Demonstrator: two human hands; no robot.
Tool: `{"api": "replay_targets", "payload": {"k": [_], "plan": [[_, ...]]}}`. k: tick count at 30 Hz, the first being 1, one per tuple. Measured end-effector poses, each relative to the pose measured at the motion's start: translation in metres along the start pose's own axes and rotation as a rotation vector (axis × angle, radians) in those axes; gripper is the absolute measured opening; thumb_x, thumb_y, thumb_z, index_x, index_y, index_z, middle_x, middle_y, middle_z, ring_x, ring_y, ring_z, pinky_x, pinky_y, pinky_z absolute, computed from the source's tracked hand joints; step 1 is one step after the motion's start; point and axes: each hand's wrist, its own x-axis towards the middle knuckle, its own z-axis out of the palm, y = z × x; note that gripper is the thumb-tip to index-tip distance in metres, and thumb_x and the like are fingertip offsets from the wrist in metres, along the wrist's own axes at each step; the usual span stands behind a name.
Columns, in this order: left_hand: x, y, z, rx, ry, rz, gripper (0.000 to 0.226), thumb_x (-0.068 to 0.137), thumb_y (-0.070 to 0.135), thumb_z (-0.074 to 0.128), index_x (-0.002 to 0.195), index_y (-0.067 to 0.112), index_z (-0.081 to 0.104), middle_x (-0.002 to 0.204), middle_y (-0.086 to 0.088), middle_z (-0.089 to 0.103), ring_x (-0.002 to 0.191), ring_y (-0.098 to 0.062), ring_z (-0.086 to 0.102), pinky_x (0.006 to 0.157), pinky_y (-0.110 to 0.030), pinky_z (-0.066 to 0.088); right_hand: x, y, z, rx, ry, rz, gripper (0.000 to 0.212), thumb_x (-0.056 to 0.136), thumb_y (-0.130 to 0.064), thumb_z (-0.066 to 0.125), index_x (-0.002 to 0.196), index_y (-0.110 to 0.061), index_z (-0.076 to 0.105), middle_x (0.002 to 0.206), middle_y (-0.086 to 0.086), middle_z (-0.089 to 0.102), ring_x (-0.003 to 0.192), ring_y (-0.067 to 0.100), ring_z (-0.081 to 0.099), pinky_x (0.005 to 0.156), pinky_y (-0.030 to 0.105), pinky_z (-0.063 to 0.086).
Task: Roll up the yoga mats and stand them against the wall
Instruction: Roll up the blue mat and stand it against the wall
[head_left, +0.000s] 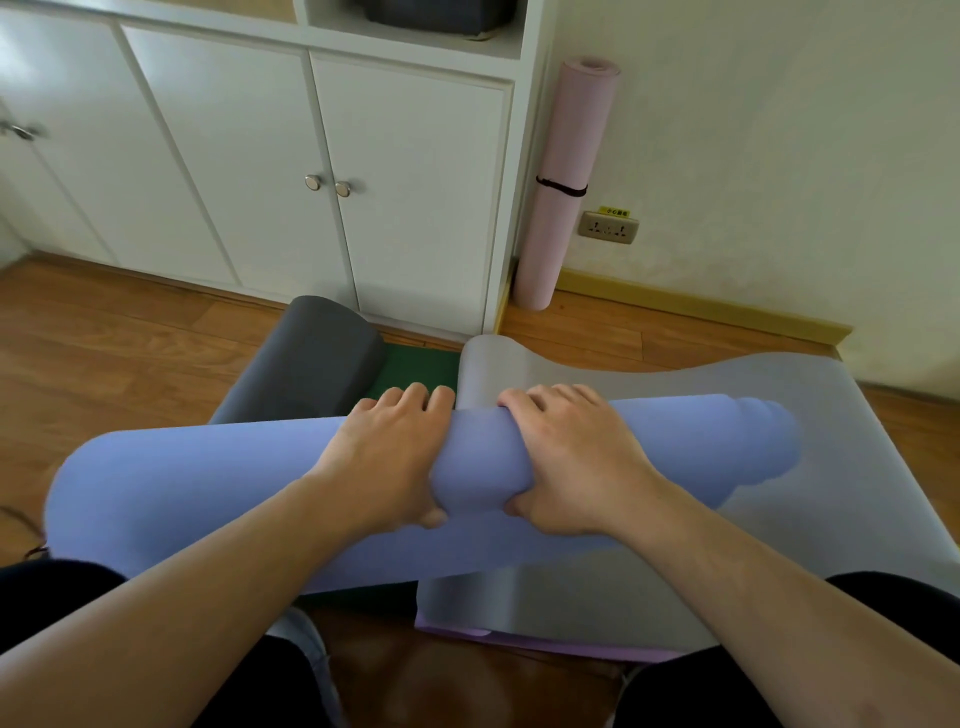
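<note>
A rolled blue yoga mat (208, 488) lies crosswise in front of me, its right end uneven. My left hand (384, 457) and my right hand (576, 462) grip its middle side by side, fingers over the top and thumbs underneath. A grey mat (701, 395) lies unrolled on the floor under the roll, with a purple mat edge (519, 642) showing beneath it. To the left are a partly rolled dark grey mat (311, 358) and a green mat (415, 371). A rolled pink mat (561, 182), tied with a black band, stands against the wall.
White cabinets (260, 171) with round knobs fill the back left. A wall socket (609, 227) sits low beside the pink mat, above a yellow skirting board (701, 306). Wooden floor (104, 338) stretches to the left.
</note>
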Motion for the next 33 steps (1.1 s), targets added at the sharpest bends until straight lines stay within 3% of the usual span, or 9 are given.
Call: {"api": "replay_targets", "payload": {"k": [4,7,12,15,19,23,26,28,33], "plan": [[0.002,-0.001,-0.007,-0.112,0.022,-0.011,0.084,0.057,0.067,0.079,0.123,0.029,0.043,0.109,0.011,0.058,0.096,-0.015,0.059,0.084,-0.033,0.05,-0.001,-0.002,0.003,-0.103,0.008,-0.022,0.114,0.061,-0.065,0.085,0.151,-0.016,0.035,0.133,0.006,0.047,0.12,0.03,0.047,0.112,0.041,0.04],[0.0,-0.002,-0.007,-0.152,-0.013,-0.017,0.084,0.057,0.07,0.077,0.123,0.03,0.042,0.106,0.014,0.059,0.092,-0.014,0.059,0.08,-0.031,0.046,0.001,-0.004,0.007,-0.093,0.033,-0.024,0.097,0.06,-0.06,0.085,0.139,-0.017,0.047,0.123,0.006,0.055,0.109,0.03,0.054,0.103,0.04,0.044],[-0.004,-0.004,-0.001,-0.006,-0.016,0.032,0.106,0.059,0.076,0.078,0.144,0.027,0.037,0.135,0.005,0.049,0.12,-0.02,0.051,0.107,-0.038,0.045,0.002,0.0,0.0,0.045,0.036,0.014,0.071,0.064,-0.061,0.074,0.124,-0.03,0.052,0.11,-0.006,0.064,0.1,0.022,0.061,0.09,0.036,0.046],[-0.001,-0.002,0.001,0.011,0.016,0.02,0.096,0.061,0.071,0.081,0.137,0.027,0.042,0.129,0.006,0.054,0.114,-0.02,0.055,0.103,-0.038,0.047,0.001,0.001,0.002,0.024,-0.01,0.01,0.081,0.065,-0.067,0.074,0.132,-0.029,0.046,0.116,-0.004,0.06,0.106,0.024,0.059,0.094,0.038,0.047],[0.002,-0.003,-0.005,-0.119,0.031,0.002,0.087,0.058,0.068,0.08,0.129,0.03,0.046,0.115,0.012,0.058,0.104,-0.015,0.059,0.097,-0.036,0.049,0.001,-0.004,0.0,-0.071,-0.038,-0.003,0.116,0.063,-0.069,0.084,0.153,-0.021,0.029,0.136,0.005,0.046,0.12,0.029,0.049,0.108,0.042,0.043],[-0.001,-0.003,-0.004,-0.135,0.003,0.02,0.094,0.059,0.073,0.077,0.136,0.031,0.042,0.124,0.012,0.057,0.111,-0.015,0.056,0.104,-0.035,0.046,0.003,-0.005,0.001,-0.039,0.0,0.006,0.09,0.068,-0.064,0.079,0.141,-0.024,0.043,0.128,0.001,0.057,0.115,0.027,0.057,0.099,0.04,0.048],[-0.003,0.001,0.002,-0.005,0.021,0.063,0.106,0.061,0.074,0.076,0.146,0.025,0.035,0.138,0.004,0.049,0.124,-0.021,0.05,0.112,-0.038,0.041,0.003,-0.001,-0.003,0.035,0.001,0.022,0.079,0.066,-0.066,0.073,0.131,-0.031,0.046,0.117,-0.005,0.064,0.106,0.023,0.061,0.088,0.039,0.05],[-0.001,0.005,0.004,0.048,0.032,0.062,0.104,0.065,0.072,0.078,0.147,0.024,0.034,0.139,0.003,0.048,0.124,-0.022,0.05,0.112,-0.04,0.041,0.002,0.0,-0.001,0.072,-0.021,0.03,0.082,0.065,-0.069,0.074,0.132,-0.032,0.045,0.118,-0.006,0.064,0.106,0.023,0.062,0.088,0.039,0.05],[0.004,0.003,0.0,-0.018,0.05,0.047,0.098,0.062,0.068,0.081,0.141,0.028,0.041,0.134,0.008,0.055,0.119,-0.019,0.054,0.108,-0.038,0.044,0.0,0.002,0.001,0.004,-0.037,-0.015,0.11,0.063,-0.07,0.082,0.15,-0.024,0.032,0.138,0.001,0.047,0.124,0.026,0.05,0.108,0.041,0.045]]}}
